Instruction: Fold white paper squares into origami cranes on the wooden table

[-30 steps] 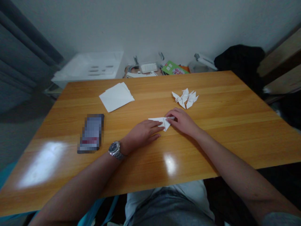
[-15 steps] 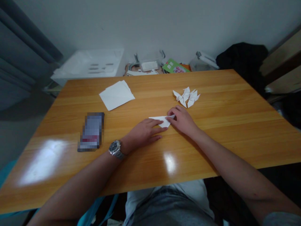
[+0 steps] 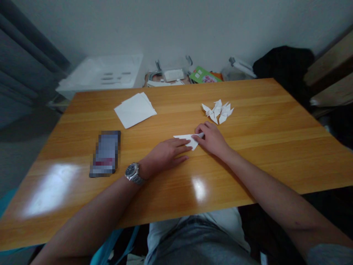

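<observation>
A small folded piece of white paper (image 3: 195,144) lies flat on the wooden table, its long edge facing away from me. My left hand (image 3: 168,154), with a metal watch on the wrist, rests over the paper's left part, fingers stretched out and slightly spread. At the right corner, my right hand (image 3: 211,138) pinches the paper between thumb and bent fingers. Just beyond that hand sits a cluster of several folded white paper figures (image 3: 217,111) with pointed tips. My fingers cover part of the folded paper.
A stack of white paper sheets (image 3: 135,111) lies at the back left of the table (image 3: 264,140). Nearer on the left is a phone (image 3: 105,154) with a blurred screen. Behind the far edge stand a white plastic tub (image 3: 110,71) and a green booklet (image 3: 204,75).
The left fingers have drawn back slightly to the left across the folded paper. My right hand keeps its pinch at the corner. The whole view has shifted a little.
</observation>
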`<state>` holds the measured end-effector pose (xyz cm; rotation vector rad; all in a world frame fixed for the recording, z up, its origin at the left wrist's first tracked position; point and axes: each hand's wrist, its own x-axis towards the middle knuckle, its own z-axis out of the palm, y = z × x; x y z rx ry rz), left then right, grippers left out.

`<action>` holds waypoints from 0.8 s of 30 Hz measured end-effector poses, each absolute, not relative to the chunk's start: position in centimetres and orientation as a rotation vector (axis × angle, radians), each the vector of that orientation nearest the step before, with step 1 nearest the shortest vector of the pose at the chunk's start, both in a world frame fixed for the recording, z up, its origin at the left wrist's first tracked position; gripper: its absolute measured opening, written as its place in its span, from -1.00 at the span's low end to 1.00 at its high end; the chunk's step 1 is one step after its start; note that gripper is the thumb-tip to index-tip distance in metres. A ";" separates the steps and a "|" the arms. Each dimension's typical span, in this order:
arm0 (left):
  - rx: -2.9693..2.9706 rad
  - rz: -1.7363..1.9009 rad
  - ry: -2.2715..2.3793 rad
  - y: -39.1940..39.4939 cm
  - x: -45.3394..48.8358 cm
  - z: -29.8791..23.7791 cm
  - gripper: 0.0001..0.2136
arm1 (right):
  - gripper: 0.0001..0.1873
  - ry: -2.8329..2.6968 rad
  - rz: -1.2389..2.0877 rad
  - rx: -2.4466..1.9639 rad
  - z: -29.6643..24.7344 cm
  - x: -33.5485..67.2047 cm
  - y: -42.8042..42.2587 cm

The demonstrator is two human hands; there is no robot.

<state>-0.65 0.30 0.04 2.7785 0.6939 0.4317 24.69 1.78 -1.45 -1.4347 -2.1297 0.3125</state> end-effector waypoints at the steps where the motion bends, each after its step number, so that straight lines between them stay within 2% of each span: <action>1: 2.771 0.440 0.691 0.3 -0.7 0.0 -0.63 | -0.85 -2.130 0.306 -1.439 -1.5 24.6 1.8; 24: 2.815 0.351 0.599 0.3 -0.7 1.4 -0.62 | -0.85 -2.120 0.338 -1.429 -1.6 24.8 1.9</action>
